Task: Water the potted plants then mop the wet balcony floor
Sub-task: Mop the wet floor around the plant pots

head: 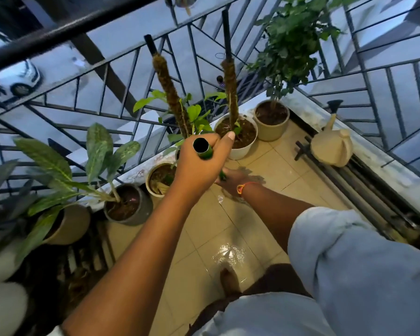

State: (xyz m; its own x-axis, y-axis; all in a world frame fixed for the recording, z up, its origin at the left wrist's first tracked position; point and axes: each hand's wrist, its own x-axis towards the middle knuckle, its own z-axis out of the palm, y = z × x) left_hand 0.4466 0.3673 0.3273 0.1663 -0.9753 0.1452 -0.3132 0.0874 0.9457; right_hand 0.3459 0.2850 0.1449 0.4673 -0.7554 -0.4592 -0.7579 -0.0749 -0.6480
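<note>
My left hand [201,163] is closed around the top of a green mop handle [202,148], whose hollow open end faces the camera. Lower down, my right hand [233,181] grips the same handle; the shaft is mostly hidden behind my left hand, and the mop head is out of sight. The beige tiled floor [272,166] carries a shiny water puddle [228,254] near my bare foot [229,281]. Several potted plants line the railing: a white pot [243,147] with a moss pole, a beige pot [272,128], a grey pot [131,209]. A beige watering can [331,146] stands on the right.
A black metal railing [121,76] closes off the balcony on the far and right sides, with a low ledge [313,112] under it. Dark pipes [364,190] lie along the right wall. More pots and a dark rack [87,253] crowd the left side.
</note>
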